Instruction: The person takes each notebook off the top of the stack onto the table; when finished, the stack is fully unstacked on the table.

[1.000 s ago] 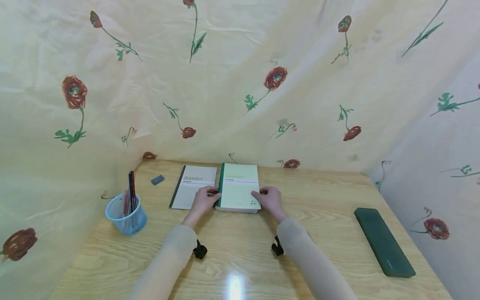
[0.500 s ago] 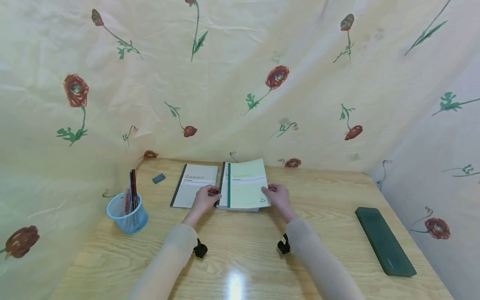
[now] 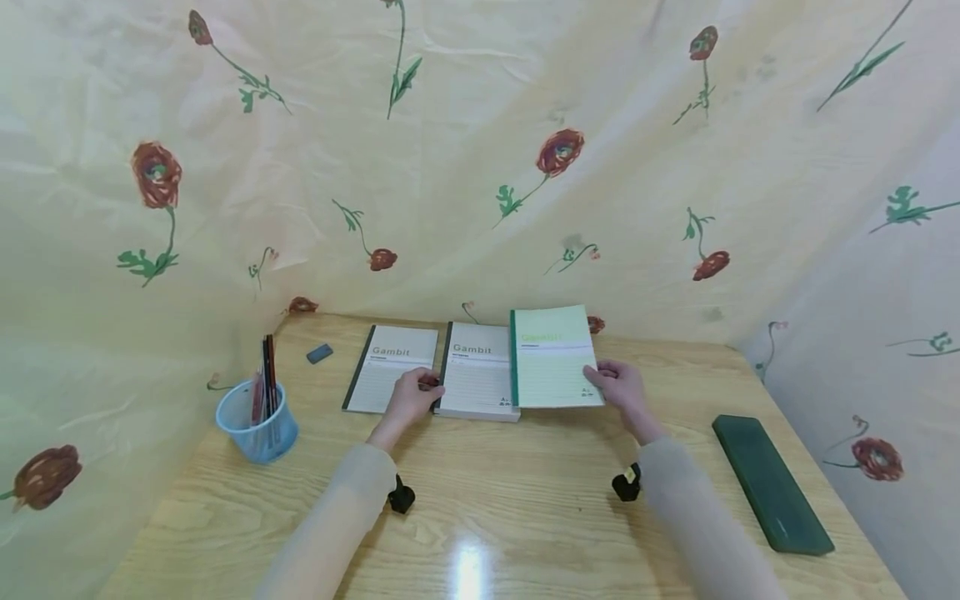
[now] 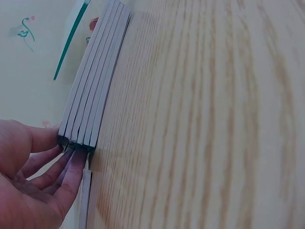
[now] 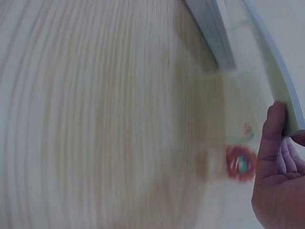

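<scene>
My right hand (image 3: 621,387) pinches the lower right edge of a pale green notebook (image 3: 557,358) with a dark green spine. That notebook is raised above the table, as its edge (image 5: 279,67) in the right wrist view shows. Just left of it lies a stack of white notebooks (image 3: 478,371) with dark spines. My left hand (image 3: 411,396) holds the stack's lower left corner: in the left wrist view the thumb is at the top cover and the fingers (image 4: 71,179) lie against the spines. Partly behind this hand, a grey-white notebook (image 3: 393,354) lies flat on the table.
A blue cup (image 3: 258,433) with pens and pencils stands at the left. Behind it lies a small dark blue block (image 3: 319,353). A long dark green case (image 3: 772,483) rests near the right edge of the wooden table (image 3: 525,517). Flowered cloth hangs behind.
My right hand has lifted the green notebook off the stack and carried it right, uncovering a white notebook. The left hand has stayed at the stack's left edge.
</scene>
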`<state>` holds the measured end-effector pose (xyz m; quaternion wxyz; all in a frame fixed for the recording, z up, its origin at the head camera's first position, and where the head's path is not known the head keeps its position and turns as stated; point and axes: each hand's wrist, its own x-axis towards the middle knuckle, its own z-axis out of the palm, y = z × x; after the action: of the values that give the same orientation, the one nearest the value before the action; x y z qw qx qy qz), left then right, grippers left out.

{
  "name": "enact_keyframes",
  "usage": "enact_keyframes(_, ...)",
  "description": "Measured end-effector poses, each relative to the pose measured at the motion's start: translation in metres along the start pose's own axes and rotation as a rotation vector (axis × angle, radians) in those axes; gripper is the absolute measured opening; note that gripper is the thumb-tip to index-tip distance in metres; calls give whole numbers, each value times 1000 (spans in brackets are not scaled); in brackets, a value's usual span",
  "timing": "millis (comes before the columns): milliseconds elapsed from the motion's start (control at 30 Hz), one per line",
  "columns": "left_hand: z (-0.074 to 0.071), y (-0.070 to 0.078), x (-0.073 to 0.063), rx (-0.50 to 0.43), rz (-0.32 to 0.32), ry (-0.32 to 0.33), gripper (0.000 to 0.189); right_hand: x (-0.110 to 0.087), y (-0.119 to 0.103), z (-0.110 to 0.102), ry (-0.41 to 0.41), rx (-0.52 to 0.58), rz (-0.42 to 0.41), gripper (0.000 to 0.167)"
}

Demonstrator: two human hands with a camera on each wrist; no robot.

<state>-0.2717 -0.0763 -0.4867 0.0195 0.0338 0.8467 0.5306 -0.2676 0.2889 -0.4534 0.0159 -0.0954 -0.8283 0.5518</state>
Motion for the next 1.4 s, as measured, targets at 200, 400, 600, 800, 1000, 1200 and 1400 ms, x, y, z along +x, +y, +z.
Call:
enact_keyframes(200,0,-2,1,1,8,2,27,-2,15,-22,-27,-42,48,50)
enact_keyframes(400,1,-5,2,6,21,9,28,-4,23,-24,-51,-74,82,54)
enact_keyframes(600,4,-6,4,13,17,15,28,-4,27,-19,-52,-102,102,54)
enact_keyframes(800,4,-5,3,10,14,19,28,-1,34,-15,-24,-138,102,53)
enact_keyframes(1000,4,-6,4,-2,11,18,27,-2,37,-13,24,-218,55,52)
enact_keyframes(1200,2,-4,1,-7,47,20,25,-4,39,-13,62,-343,-4,45)
enact_keyframes(1400,2,-5,1,-14,16,21,27,-6,38,-12,56,-380,-8,41)
